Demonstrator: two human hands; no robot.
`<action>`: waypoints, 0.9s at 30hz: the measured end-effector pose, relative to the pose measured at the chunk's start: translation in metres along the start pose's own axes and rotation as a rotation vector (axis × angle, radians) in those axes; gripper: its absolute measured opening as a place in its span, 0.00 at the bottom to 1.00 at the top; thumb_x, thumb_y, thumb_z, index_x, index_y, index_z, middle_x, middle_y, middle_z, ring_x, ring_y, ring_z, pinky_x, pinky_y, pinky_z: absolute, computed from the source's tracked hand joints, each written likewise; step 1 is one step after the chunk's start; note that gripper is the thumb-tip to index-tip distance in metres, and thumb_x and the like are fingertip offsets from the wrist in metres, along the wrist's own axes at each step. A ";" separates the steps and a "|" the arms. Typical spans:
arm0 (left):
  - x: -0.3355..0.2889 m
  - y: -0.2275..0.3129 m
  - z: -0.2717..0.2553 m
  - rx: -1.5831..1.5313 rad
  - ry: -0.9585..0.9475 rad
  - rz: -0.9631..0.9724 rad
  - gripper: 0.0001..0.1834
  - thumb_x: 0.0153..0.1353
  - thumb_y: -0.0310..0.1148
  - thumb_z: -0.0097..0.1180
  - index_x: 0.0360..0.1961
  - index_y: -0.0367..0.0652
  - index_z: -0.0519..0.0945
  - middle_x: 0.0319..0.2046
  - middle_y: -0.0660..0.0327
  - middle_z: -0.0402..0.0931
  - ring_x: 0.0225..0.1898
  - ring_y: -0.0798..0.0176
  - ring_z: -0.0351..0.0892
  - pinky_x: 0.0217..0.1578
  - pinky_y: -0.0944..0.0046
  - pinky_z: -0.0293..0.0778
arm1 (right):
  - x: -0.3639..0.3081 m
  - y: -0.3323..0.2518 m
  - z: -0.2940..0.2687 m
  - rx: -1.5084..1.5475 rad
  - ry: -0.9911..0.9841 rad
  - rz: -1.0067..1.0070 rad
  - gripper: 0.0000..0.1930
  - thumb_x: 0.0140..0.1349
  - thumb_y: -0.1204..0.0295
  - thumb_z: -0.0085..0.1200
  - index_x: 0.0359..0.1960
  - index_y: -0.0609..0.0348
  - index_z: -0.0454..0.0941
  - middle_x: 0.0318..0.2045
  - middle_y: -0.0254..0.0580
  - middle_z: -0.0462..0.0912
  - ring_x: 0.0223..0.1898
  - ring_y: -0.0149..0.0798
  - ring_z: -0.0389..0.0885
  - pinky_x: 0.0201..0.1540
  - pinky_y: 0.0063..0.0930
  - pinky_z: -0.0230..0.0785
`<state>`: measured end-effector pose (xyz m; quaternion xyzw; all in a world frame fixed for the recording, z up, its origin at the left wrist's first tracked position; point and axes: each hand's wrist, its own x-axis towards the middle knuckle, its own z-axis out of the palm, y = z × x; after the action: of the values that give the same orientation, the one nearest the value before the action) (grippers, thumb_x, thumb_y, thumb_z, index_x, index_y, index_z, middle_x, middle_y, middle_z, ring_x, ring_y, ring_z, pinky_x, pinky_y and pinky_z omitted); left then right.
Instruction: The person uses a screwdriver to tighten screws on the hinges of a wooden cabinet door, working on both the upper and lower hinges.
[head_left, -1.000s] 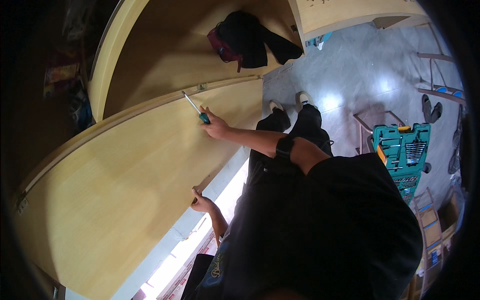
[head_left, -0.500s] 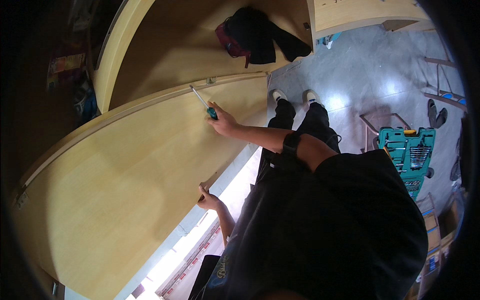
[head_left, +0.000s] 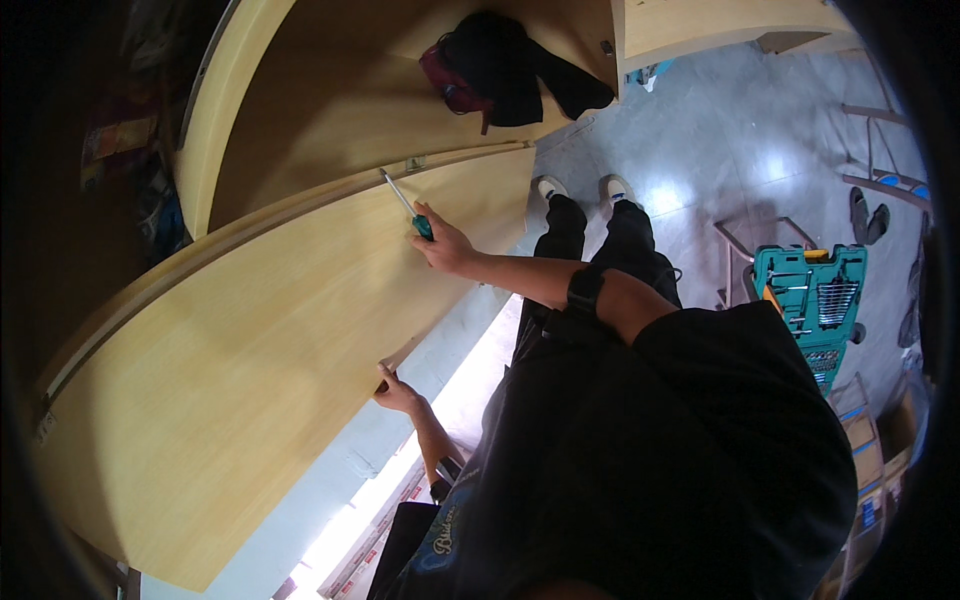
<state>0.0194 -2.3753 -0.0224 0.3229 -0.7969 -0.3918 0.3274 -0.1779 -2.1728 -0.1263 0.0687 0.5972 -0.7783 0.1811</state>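
My right hand (head_left: 443, 243) is closed around the green and black handle of a screwdriver (head_left: 402, 198). Its metal shaft points up and left, the tip near the far, hinged edge of a large light-wood cabinet door (head_left: 250, 330). A small metal hinge (head_left: 415, 163) sits on that edge, just right of the tip; whether the tip touches anything cannot be made out. On the door's near edge, my left hand (head_left: 397, 392) grips beside a dark notch, fingers partly hidden. At the far left end of the same edge is another metal hinge (head_left: 45, 427).
Inside the open wooden cabinet (head_left: 300, 110) lies a black garment (head_left: 500, 65) with a dark red bag (head_left: 447, 80). To the right, an open green tool case (head_left: 810, 300) rests by a metal-framed stool (head_left: 735, 250). Dark shoes (head_left: 868, 218) stand on the grey floor (head_left: 700, 130).
The door's near edge has shifted left, away from my body, and my left hand has moved with it. My right hand and the screwdriver stay in nearly the same place.
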 end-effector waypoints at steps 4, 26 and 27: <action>0.010 -0.005 0.000 0.040 -0.033 -0.024 0.25 0.56 0.34 0.60 0.48 0.28 0.66 0.46 0.51 0.70 0.43 0.59 0.74 0.39 0.57 0.75 | 0.001 -0.003 -0.003 0.011 0.007 0.037 0.35 0.56 0.60 0.49 0.64 0.55 0.51 0.57 0.54 0.65 0.53 0.50 0.69 0.52 0.35 0.65; -0.067 0.029 0.396 0.320 -1.366 -0.111 0.18 0.62 0.40 0.46 0.45 0.37 0.74 0.42 0.57 0.74 0.44 0.62 0.73 0.40 0.63 0.69 | 0.042 0.047 -0.158 0.057 0.644 0.468 0.19 0.58 0.60 0.49 0.44 0.63 0.72 0.22 0.45 0.77 0.21 0.40 0.77 0.25 0.31 0.70; -0.087 0.034 0.435 0.187 -1.404 -0.099 0.17 0.62 0.40 0.46 0.44 0.37 0.74 0.39 0.58 0.75 0.40 0.63 0.73 0.37 0.65 0.69 | 0.035 0.058 -0.168 0.161 0.660 0.420 0.19 0.59 0.59 0.49 0.43 0.62 0.71 0.21 0.42 0.75 0.18 0.37 0.75 0.24 0.30 0.69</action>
<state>-0.2763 -2.1126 -0.2256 0.0567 -0.8342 -0.4519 -0.3109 -0.2077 -2.0323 -0.2365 0.4497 0.5335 -0.7047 0.1286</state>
